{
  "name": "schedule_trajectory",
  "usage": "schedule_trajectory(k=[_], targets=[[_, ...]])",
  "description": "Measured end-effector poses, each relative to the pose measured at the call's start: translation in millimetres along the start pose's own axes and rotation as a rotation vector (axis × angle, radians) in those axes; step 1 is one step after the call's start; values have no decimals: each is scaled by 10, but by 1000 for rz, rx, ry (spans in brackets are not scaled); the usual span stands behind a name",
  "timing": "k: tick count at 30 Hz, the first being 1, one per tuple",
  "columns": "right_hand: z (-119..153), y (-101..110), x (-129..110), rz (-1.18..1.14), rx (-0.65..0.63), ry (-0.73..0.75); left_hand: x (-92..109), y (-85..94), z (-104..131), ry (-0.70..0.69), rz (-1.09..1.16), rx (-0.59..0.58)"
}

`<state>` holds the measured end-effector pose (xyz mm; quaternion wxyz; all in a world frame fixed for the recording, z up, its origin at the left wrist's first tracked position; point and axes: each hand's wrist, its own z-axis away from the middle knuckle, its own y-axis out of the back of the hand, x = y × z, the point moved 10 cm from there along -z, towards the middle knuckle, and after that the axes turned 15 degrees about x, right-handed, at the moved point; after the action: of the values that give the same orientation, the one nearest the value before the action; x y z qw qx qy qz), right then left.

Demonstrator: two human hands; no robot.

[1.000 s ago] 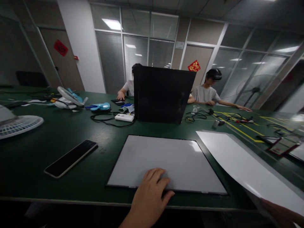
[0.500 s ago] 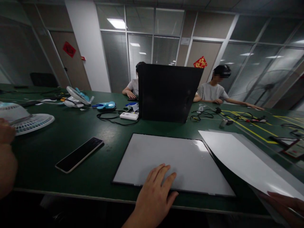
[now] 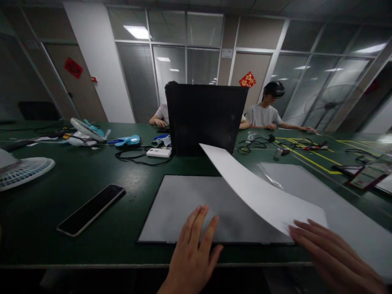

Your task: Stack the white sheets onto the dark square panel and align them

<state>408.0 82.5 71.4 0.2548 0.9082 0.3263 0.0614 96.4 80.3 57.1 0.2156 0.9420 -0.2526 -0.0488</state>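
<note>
A flat panel with a dark frame and pale surface (image 3: 174,200) lies near the table's front edge. My left hand (image 3: 194,241) rests at its front edge, fingers spread, holding nothing. From the right, my right hand (image 3: 327,249) grips a flexible white sheet (image 3: 251,188) at its near edge, thumb hidden beneath. The sheet curves up and away over the right half of the panel. Under and right of it, a larger translucent sheet (image 3: 318,188) lies on the table.
A phone (image 3: 92,210) lies left of the panel, with a white fan (image 3: 27,171) beyond. Behind the panel stands a black box (image 3: 205,118); a white power strip (image 3: 159,152) and cables lie beside it. Two people (image 3: 263,116) sit across the green table (image 3: 92,163).
My right hand has carried the white sheet leftward from the table's right side to over the panel. My left hand stays at the panel. The view has turned slightly right.
</note>
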Motion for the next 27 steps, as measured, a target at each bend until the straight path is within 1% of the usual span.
schedule_trajectory(k=[1, 3, 4, 6, 8, 12, 14, 19, 22, 25, 27], targets=[[-14, -123, -107, 11, -8, 72, 15, 43, -12, -13, -12, 39], [-7, -353, -255, 17, -22, 186, 42, 78, -35, -45, -21, 68], [7, -449, -273, 6, -29, 199, 53, 75, -46, -61, -20, 62], [46, -591, -242, -38, -48, 166, 66, 44, -62, -86, -4, 26], [80, -657, -174, -82, -61, 104, 78, -8, -66, -101, 28, -32], [58, -618, -40, -110, -47, -3, 110, -170, -20, -114, 85, -208], [24, -587, 13, -116, -50, -37, 104, -209, -4, -104, 81, -254], [-5, -546, 69, -241, -95, -34, 108, -233, 16, -101, 81, -298], [-26, -527, 107, -296, -85, -18, 115, -240, 25, -108, 68, -304], [-65, -573, 142, -308, -72, -41, 101, -271, 44, -96, 62, -317], [-82, -626, 153, -284, -61, -72, 63, -322, 76, -54, 73, -357]])
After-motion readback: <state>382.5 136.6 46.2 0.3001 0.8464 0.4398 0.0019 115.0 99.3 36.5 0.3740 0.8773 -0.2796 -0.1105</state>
